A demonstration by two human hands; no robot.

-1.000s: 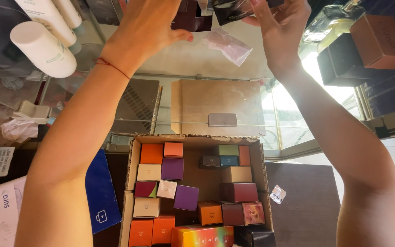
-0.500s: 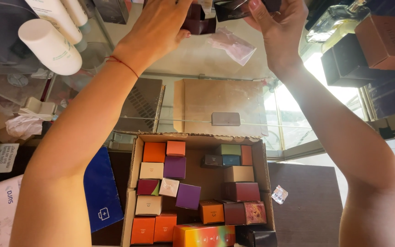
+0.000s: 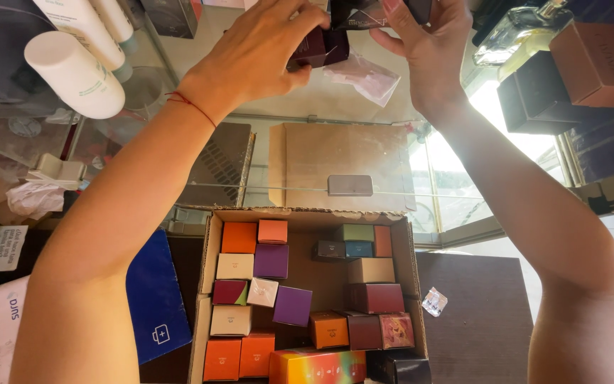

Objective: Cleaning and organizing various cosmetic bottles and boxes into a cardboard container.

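Both hands have lifted a little higher since a second ago. Left hand [image 3: 261, 53] fingers pinch closed around a small maroon box [image 3: 319, 48] above the glass shelf [image 3: 200, 43]; right hand [image 3: 424, 46] grips a dark box [image 3: 364, 13] just beside it, above the open carton [image 3: 207, 284] of coloured boxes.

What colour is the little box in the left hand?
Dark maroon box, pinched by the left hand; head view.

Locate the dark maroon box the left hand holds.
In the head view, top centre: the dark maroon box sits in the left hand, beside the right hand, above the cardboard box.
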